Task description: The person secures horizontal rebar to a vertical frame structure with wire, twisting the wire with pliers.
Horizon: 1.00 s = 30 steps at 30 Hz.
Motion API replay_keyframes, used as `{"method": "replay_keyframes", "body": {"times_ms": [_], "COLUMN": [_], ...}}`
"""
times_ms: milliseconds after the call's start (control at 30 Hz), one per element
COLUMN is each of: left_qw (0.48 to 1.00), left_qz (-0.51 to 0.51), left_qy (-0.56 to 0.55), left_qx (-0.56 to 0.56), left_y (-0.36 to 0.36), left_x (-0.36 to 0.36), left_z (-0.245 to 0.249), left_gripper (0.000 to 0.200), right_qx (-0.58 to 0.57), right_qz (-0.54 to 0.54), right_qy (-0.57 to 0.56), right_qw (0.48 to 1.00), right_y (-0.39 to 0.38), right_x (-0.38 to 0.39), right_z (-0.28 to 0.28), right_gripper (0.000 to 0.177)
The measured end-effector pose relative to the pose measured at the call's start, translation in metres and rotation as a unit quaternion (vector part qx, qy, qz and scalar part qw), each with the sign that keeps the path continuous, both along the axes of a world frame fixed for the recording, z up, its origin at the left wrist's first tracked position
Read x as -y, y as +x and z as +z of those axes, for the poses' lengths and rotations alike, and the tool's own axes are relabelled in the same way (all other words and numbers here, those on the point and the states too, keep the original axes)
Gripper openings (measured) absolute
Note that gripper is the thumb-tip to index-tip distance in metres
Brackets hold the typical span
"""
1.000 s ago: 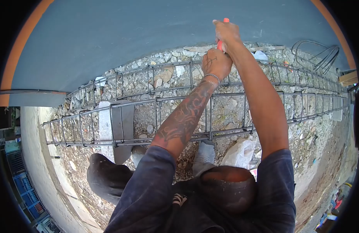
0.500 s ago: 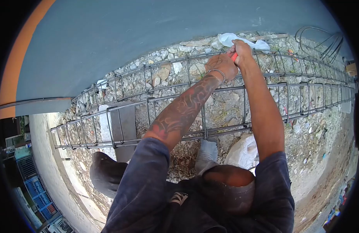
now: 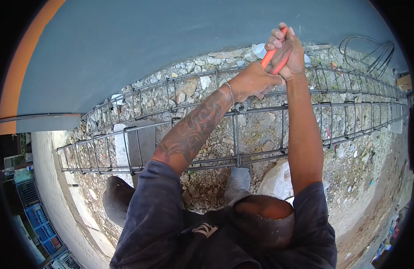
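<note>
My right hand [image 3: 293,56] is raised near the wall, its fingers curled round the spread handles of a red-handled tool [image 3: 268,57]. Just below and to the left is my left hand [image 3: 255,81], closed at the lower end of the tool. It hides the tool's head, and what it grips cannot be made out. Both hands are over the long steel rebar cage [image 3: 237,130], which crosses the view from left to right above gravel.
A grey wall [image 3: 171,31] rises beyond the cage. Concrete blocks [image 3: 142,143] lie beneath its left part. A white sack [image 3: 278,179] is near my feet, and coiled dark rods [image 3: 381,54] lean at the upper right. Rubble [image 3: 207,193] covers the ground.
My right hand has moved up, its fingers looser, and the tool's handles have spread and show more. My left hand has shifted down and slightly left.
</note>
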<state>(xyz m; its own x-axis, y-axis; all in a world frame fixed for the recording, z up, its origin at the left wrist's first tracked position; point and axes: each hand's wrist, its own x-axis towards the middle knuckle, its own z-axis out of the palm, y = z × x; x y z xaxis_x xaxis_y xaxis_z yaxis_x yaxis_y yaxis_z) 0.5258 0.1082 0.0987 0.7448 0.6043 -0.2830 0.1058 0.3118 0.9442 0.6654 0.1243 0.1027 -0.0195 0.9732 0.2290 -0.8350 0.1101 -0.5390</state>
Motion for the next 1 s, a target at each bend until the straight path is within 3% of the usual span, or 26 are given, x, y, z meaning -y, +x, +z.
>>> {"method": "replay_keyframes", "body": {"times_ms": [33, 67, 100, 133, 200, 333, 367, 400, 433, 467, 500, 533, 567, 600, 633, 667, 700, 733, 767, 833, 867, 900, 933, 967, 1000], "left_qw": [1.0, 0.985, 0.941, 0.942, 0.834, 0.803, 0.818, 0.831, 0.832, 0.956, 0.995, 0.997, 0.997, 0.996, 0.968, 0.932, 0.933, 0.872, 0.79, 0.813, 0.792, 0.767, 0.811, 0.81, 0.885], "left_qz": [0.001, 0.088, 0.173, 0.174, 0.361, 0.457, 0.395, 0.328, 0.325, 0.195, 0.045, -0.025, -0.026, 0.052, 0.129, 0.196, 0.193, 0.299, 0.398, 0.408, 0.459, 0.51, 0.449, 0.447, 0.336], "left_qy": [0.0, 0.132, 0.258, 0.255, 0.35, 0.296, 0.328, 0.355, 0.358, 0.199, 0.018, -0.051, -0.042, 0.069, 0.169, 0.252, 0.247, 0.33, 0.41, 0.356, 0.327, 0.297, 0.284, 0.289, 0.271], "left_qx": [-0.001, -0.068, -0.133, -0.133, -0.225, -0.242, -0.259, -0.276, -0.272, -0.096, 0.083, 0.056, 0.055, -0.037, -0.13, -0.169, -0.175, -0.201, -0.221, -0.216, -0.234, -0.252, -0.246, -0.246, -0.175], "left_y": [0.0, 0.0, 0.002, 0.007, 0.018, 0.011, 0.003, -0.003, -0.004, -0.004, -0.008, -0.016, -0.014, -0.009, -0.005, -0.002, 0.003, 0.01, 0.011, 0.011, 0.012, 0.011, 0.001, -0.009, -0.019], "left_x": [0.003, 0.01, 0.015, 0.017, 0.028, 0.033, 0.033, 0.034, 0.029, 0.013, 0.004, -0.001, -0.002, 0.001, 0.01, 0.023, 0.028, 0.032, 0.036, 0.049, 0.052, 0.053, 0.051, 0.046, 0.04], "left_z": [0.002, 0.006, 0.008, 0.006, 0.002, 0.02, 0.028, 0.032, 0.025, 0.012, 0.003, 0.007, 0.009, 0.011, 0.007, 0.023, 0.016, 0.007, 0.009, 0.017, 0.024, 0.028, 0.029, 0.029, 0.028], "left_gripper": [0.016, 0.018, 0.02, 0.02, 0.027, 0.035, 0.032, 0.029, 0.029, 0.034, 0.038, 0.035, 0.035, 0.032, 0.028, 0.028, 0.028, 0.03, 0.033, 0.035, 0.036, 0.036, 0.036, 0.036, 0.033], "right_qx": [-0.001, 0.162, 0.318, 0.319, 0.484, 0.451, 0.323, 0.184, 0.186, 0.062, -0.066, -0.073, -0.072, 0.05, 0.164, 0.16, 0.224, 0.288, 0.287, 0.438, 0.438, 0.371, 0.293, 0.29, 0.155], "right_qz": [0.001, -0.12, -0.233, -0.232, -0.295, -0.213, -0.107, 0.006, 0.001, 0.079, 0.156, 0.147, 0.147, 0.023, -0.101, -0.102, -0.197, -0.288, -0.286, -0.309, -0.309, -0.192, -0.071, -0.074, 0.067], "right_qy": [0.0, -0.082, -0.163, -0.165, -0.211, -0.195, -0.109, -0.023, -0.021, 0.048, 0.11, 0.108, 0.117, 0.038, -0.053, -0.056, -0.08, -0.102, -0.103, -0.153, -0.15, -0.088, -0.025, -0.022, 0.061], "right_qw": [1.0, 0.976, 0.904, 0.904, 0.797, 0.845, 0.934, 0.983, 0.982, 0.994, 0.979, 0.981, 0.98, 0.998, 0.98, 0.98, 0.951, 0.908, 0.908, 0.83, 0.831, 0.904, 0.953, 0.954, 0.984], "right_y": [-0.008, -0.017, -0.027, -0.038, -0.061, -0.069, -0.054, -0.039, -0.026, -0.015, -0.009, -0.011, -0.013, -0.015, -0.024, -0.035, -0.048, -0.061, -0.072, -0.088, -0.085, -0.078, -0.07, -0.058, -0.044], "right_x": [0.004, 0.009, 0.01, 0.007, 0.007, -0.009, -0.009, -0.008, -0.007, -0.01, -0.009, -0.003, -0.002, 0.001, 0.011, 0.019, 0.026, 0.028, 0.025, 0.023, 0.02, 0.013, 0.007, 0.003, 0.001], "right_z": [0.011, 0.023, 0.034, 0.046, 0.061, 0.062, 0.055, 0.046, 0.035, 0.025, 0.015, 0.018, 0.023, 0.025, 0.03, 0.041, 0.056, 0.066, 0.071, 0.077, 0.077, 0.073, 0.069, 0.062, 0.052], "right_gripper": [0.02, 0.032, 0.043, 0.043, 0.053, 0.054, 0.055, 0.057, 0.057, 0.057, 0.058, 0.063, 0.063, 0.064, 0.065, 0.065, 0.064, 0.062, 0.062, 0.063, 0.063, 0.064, 0.065, 0.065, 0.062]}}
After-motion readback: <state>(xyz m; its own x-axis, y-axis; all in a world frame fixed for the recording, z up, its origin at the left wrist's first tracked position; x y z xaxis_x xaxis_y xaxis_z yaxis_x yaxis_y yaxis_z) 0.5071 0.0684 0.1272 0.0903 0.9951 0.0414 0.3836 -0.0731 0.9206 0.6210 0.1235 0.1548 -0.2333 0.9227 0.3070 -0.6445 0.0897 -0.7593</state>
